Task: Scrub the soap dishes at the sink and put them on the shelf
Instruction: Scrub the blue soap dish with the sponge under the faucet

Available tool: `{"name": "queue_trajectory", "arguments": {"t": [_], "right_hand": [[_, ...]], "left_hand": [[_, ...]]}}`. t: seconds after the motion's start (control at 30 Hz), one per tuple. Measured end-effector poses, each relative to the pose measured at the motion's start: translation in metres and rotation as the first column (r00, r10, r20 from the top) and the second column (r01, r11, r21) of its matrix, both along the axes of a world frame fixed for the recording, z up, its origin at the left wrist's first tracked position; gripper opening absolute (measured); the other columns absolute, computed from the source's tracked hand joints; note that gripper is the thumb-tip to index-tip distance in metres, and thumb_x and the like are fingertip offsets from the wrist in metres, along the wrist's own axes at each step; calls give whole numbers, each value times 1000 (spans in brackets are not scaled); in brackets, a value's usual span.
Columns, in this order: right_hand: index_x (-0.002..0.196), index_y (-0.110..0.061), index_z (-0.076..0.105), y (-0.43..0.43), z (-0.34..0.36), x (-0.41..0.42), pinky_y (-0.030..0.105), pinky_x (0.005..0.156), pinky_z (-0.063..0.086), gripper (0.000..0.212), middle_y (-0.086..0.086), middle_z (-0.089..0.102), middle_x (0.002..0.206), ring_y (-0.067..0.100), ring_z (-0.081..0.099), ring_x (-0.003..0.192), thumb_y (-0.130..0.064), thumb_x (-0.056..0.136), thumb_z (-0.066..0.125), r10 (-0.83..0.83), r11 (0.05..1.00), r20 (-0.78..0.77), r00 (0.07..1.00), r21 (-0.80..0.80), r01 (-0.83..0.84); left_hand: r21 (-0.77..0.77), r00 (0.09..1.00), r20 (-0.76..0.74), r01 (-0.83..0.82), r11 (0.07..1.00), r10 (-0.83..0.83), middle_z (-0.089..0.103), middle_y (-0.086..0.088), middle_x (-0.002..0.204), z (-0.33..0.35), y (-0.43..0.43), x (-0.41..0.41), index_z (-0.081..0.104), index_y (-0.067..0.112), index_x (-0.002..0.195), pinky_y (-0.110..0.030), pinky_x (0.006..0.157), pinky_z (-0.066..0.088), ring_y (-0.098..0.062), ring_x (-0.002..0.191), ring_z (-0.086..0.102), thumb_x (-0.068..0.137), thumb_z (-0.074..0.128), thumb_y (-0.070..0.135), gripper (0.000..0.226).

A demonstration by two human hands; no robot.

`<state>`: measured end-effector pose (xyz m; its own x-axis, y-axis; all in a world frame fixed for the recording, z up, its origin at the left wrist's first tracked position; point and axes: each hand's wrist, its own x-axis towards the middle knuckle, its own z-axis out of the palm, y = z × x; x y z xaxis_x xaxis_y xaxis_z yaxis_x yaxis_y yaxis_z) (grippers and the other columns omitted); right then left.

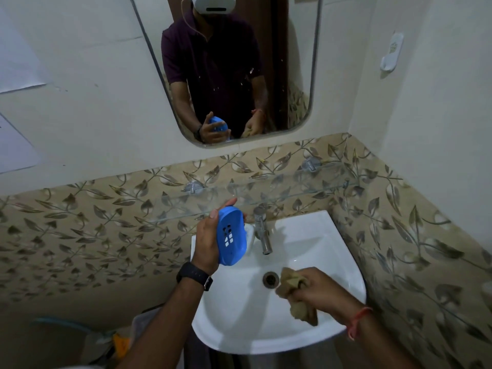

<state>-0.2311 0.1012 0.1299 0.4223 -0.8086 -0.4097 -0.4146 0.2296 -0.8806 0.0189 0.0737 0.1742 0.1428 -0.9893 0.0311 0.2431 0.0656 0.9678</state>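
**One dish in hand, none yet on the shelf**

The blue dish (230,235) is at the centre of the frame, held on end above the left rim of the sink (332,249), its slotted face towards the camera. The left hand (207,242) grips it from the side, fingers curled round its edge. At lower right, the right hand (319,291) is closed round a brown scrubber (287,282) over the basin, well apart from the dish. No water shows at the tap (262,235), just right of the dish. A white shape behind the dish, beside the tap, may be a second dish, but it is too hidden to tell. The glass shelf (266,191), across the middle of the frame above the sink, holds no dish that can be seen. The task looks early or midway: whether this dish is already clean cannot be told, and all the shelving is left to do
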Motion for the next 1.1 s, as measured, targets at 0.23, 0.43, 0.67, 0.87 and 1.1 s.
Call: {"name": "queue_trajectory", "arguments": {"t": [0.23,0.43,0.67,0.87,1.1], "right_hand": [[93,28,48,-17,-42,-40,41,54,47,12,23,54,70,38,51,65,22,83,51,-339,921,122,933,247,302],[61,-15,69,-57,-57,-52,46,63,48,32,16,60,62,28,59,62,3,87,62,-385,922,-139,912,-15,387],[95,-25,77,-37,-4,45,16,59,53,19,-11,76,83,1,70,74,-9,85,78,-166,870,153,974,-442,218],[112,-7,70,-16,-6,105,17,86,49,23,4,63,106,12,61,96,-3,90,63,-50,727,39,998,-683,63],[111,-11,71,-30,5,96,37,93,48,23,9,60,114,30,58,101,-7,94,56,190,650,-286,939,-680,-339]], "left_hand": [[59,998,-47,-37,998,40,73,-15,107,-28,-1,12,68,21,129,-40,83,55,-29,96,69,84,54,62,62],[123,991,-112,-55,991,69,75,-12,98,-47,-3,19,65,20,130,-36,78,59,-24,91,72,94,39,53,55],[179,996,-43,-63,982,72,71,-23,110,-57,-8,-2,69,19,124,-51,97,47,-38,106,65,93,44,50,51],[127,992,47,-125,984,119,70,-25,120,-48,-15,-9,72,22,125,-48,98,52,-37,109,68,89,51,58,55],[50,980,159,-129,990,119,69,-26,126,-36,-18,-7,74,21,121,-47,92,57,-45,113,66,90,48,56,53]]}}
